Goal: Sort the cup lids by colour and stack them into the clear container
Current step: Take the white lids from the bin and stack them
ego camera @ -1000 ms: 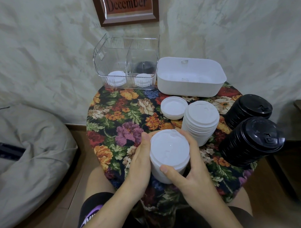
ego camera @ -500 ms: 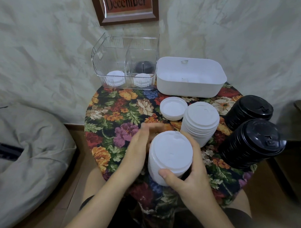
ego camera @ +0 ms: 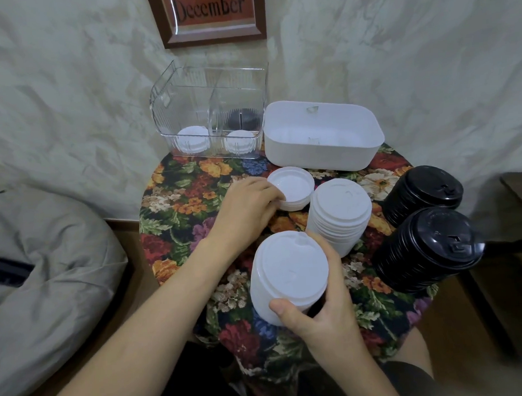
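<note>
Barely begun: few lids lie in the clear container (ego camera: 191, 90), black stacks (ego camera: 427, 251) wait on the surface (ego camera: 180, 200), fingers of the right hand (ego camera: 325, 308) grasp a white stack (ego camera: 289, 274), and those of the left hand (ego camera: 248, 207) meet upturned lids (ego camera: 293, 186), grip unclear.

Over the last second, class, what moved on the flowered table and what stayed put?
The left hand let go of the tall white stack of plastic cup lids and reached forward to the rim of the upturned white lids. The right hand still grips the stack. The two black lid stacks and clear plastic container stayed put.
</note>
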`<state>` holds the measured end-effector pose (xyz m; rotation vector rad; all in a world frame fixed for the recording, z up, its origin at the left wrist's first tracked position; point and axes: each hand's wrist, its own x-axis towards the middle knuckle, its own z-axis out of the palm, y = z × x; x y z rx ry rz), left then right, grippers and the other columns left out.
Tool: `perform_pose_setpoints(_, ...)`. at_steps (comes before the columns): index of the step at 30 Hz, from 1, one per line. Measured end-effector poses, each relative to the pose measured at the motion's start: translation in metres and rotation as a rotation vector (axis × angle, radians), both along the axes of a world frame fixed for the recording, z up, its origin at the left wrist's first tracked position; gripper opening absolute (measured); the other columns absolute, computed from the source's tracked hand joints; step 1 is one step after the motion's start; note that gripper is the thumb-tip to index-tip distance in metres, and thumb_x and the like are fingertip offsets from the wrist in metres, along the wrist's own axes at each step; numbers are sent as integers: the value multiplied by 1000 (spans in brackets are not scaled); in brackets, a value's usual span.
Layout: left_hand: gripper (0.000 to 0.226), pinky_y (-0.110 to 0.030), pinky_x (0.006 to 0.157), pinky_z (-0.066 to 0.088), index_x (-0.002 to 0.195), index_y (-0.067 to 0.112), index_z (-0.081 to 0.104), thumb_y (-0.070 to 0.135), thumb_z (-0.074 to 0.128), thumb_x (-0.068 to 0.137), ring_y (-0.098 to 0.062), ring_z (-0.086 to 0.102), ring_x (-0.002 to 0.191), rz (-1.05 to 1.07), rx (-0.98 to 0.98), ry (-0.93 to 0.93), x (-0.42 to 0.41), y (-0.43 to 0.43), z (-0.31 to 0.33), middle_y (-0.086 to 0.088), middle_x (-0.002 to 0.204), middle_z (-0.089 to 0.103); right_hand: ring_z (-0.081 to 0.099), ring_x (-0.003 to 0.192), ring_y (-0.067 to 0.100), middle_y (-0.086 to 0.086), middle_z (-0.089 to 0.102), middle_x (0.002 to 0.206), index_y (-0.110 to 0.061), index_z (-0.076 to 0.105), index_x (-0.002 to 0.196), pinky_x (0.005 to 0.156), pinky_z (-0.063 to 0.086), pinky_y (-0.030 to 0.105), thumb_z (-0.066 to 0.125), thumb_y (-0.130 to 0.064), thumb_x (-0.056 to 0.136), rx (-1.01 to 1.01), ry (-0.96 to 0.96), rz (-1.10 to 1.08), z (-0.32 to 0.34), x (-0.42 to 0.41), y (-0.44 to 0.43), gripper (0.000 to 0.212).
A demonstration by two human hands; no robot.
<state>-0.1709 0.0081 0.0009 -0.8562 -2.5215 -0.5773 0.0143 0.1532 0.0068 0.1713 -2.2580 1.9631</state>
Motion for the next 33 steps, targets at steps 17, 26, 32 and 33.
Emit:
perform_pose_setpoints(17,25,-28,72,61,111,15,65,32,59,94,-20,76,83,-43,1246,-834,94,-37,78,-2,100,78,51,129,-3,-32,51,135,-58,39,138,97,46,12,81,-54,69,-14,11,-7,-2,-1,-1,82)
perform_pose_setpoints(26,33,-31,83,51,122,30,75,18,49,106,-10,70,96,-76,1032,-990,111,-34,76,6,110,76,53,131,1,-29,53,138,-49,39,145,99,48,16,81,-49,73,-49,21,10,-2,-1,-2,84)
perform_pose_setpoints(32,41,-33,98,55,133,28,66,24,72,92,-16,66,121,-112,882,-903,124,-41,68,5,128,71,54,129,-1,-29,54,137,-45,38,146,96,48,14,81,-46,74,-73,15,18,1,0,-3,84)
perform_pose_setpoints(33,43,-34,98,56,133,30,66,26,75,91,-17,66,120,-113,846,-891,126,-42,66,4,128,71,54,129,-2,-30,54,138,-46,38,146,97,48,14,81,-46,74,-66,20,14,1,0,-3,84)
